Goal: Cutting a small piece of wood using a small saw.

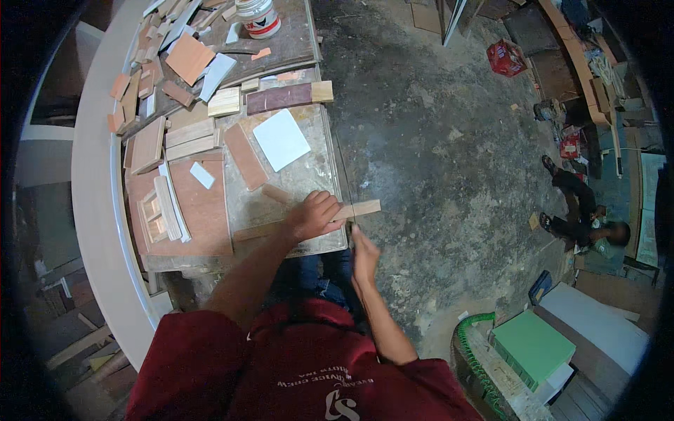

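Note:
A long thin wooden strip (365,208) lies across the near part of the workbench (309,123), and its right end sticks out past the bench's right edge. My left hand (316,214) presses down on the strip close to that edge. Just below the overhanging end, my right hand (364,254) is closed around the handle of a thin saw (345,175). The saw's narrow blade runs up along the bench edge and meets the strip beside my left fingers. The handle itself is hidden inside my fist.
Several wooden offcuts, a white square panel (281,139) and a brown board (203,203) cover the bench, with a white tub (258,15) at the far end. A person (583,221) sits on the dusty floor at right. A green board (531,346) and a green hose (472,337) lie at lower right.

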The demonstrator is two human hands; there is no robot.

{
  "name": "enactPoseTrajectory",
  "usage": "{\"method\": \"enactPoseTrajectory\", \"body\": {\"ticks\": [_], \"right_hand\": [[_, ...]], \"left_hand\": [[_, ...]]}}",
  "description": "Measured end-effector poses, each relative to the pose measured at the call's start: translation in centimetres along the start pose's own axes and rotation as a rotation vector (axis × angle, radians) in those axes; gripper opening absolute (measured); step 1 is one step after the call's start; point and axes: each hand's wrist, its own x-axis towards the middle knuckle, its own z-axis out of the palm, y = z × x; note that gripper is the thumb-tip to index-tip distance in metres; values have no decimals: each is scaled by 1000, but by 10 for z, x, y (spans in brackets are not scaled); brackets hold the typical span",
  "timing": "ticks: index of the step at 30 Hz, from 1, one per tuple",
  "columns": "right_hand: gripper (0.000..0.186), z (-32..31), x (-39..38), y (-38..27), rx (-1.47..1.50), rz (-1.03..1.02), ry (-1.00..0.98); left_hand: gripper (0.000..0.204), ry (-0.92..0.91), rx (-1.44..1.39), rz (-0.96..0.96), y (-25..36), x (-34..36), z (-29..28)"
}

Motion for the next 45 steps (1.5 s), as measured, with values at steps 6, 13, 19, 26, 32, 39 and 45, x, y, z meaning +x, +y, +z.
{"method": "enactPoseTrajectory", "body": {"ticks": [6, 13, 19, 26, 32, 39, 45], "right_hand": [[35, -16, -50, 15, -221, -43, 42], [36, 5, 0, -5, 6, -58, 4], [32, -12, -52, 15, -4, 121, 126], [32, -4, -13, 16, -77, -136, 35], [38, -12, -37, 15, -263, -206, 91], [35, -11, -27, 15, -296, -215, 38], [36, -8, -3, -6, -652, -393, 1]], "left_hand": [[31, -40, 11, -36, -6, -16, -3], [31, -29, -31, -14, -1, 0, 7], [29, -20, -19, -46, -5, -13, -1], [29, 9, -22, -10, 0, -4, 2], [29, -19, 12, -32, -1, -14, -1], [31, -2, -22, -12, -6, -11, 0], [33, 6, -37, -5, -1, 0, 1]]}}
